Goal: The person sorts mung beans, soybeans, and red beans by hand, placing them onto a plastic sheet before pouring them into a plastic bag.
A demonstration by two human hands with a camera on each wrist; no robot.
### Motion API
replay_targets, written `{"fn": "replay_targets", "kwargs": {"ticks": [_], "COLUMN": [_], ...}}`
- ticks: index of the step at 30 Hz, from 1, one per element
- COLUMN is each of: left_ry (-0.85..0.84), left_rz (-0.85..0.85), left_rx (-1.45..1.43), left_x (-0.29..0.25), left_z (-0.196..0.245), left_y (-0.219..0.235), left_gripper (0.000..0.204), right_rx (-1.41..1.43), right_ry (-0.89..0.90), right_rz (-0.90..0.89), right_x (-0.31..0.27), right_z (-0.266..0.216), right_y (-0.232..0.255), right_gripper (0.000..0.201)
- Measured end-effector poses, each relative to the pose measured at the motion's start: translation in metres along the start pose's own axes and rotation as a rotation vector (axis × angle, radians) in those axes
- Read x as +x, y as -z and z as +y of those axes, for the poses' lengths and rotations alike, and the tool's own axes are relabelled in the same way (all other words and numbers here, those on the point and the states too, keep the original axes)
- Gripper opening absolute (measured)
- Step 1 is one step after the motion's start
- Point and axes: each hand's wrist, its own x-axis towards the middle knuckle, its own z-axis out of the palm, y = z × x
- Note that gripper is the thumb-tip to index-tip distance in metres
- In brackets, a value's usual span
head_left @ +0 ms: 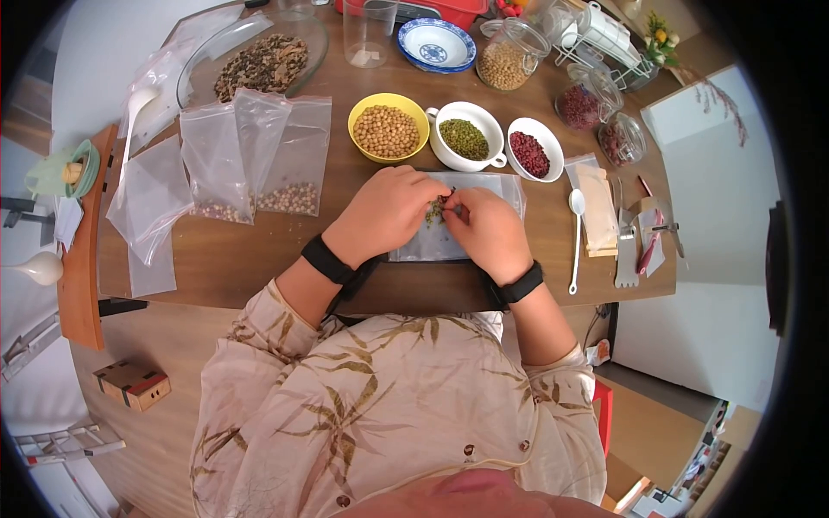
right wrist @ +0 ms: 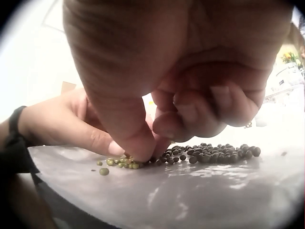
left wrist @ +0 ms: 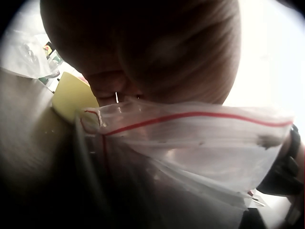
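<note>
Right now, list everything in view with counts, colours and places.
Bag under hands: one, clear, table front
Loose beans: many, green and dark, on that bag
Filled bowls: three, one yellow, two white, beyond hands
Zip bags: several, clear, table left
Glass bowl: one, clear, far left
Tall cup: one, clear, far edge
Dishes: one stack, blue-white, far edge
Filled jars: three, clear, far right
Spoons: two, white, table left and right
Table: one, brown, underneath
Carton: one, brown, floor left
Shirt: one, cream, foreground
Left hand, right hand: one each, black wristbands, at beans
</note>
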Motion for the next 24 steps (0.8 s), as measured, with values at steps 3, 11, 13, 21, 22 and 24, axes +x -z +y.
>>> {"fn": "replay_targets", "kwargs": {"ticks": [3,11,13,21,22,24], "left_ry": [-0.001,0.032,-0.026,0.005,0.006,0.009], "left_rz": [-0.003,0.000,0.009,0.013,0.018,0.013], "left_rx": [0.005,-0.012,0.008,0.009,0.002,-0.001], "left_x": [-0.001,-0.002,-0.001,-0.001,-0.001,-0.001], "left_z": [-0.001,-0.001,-0.002,-0.001,-0.001,-0.002], "left_y": [-0.002,-0.002,-0.002,-0.002,-0.002,-0.003], "left_gripper": [0.031,0.030,0.030,0.028,0.028,0.028], "right_rx": [-0.110,0.302,0.934,1.525,1.523,1.520], "right_ry": [0.012,-0.187,-0.403,-0.476,-0.479,-0.483], "right_rz": [0.028,-0.070,-0.178,-0.158,-0.138,-0.116], "right_x": [0.001,-0.001,-0.004,-0.009,-0.007,-0.006], "right_z": [-0.005,0.025,0.040,0.043,0.036,0.033], "right_y": [-0.007,0.010,0.021,0.020,0.023,0.021], "right_gripper": [0.010,0.010,0.011,0.013,0.013,0.014]}}
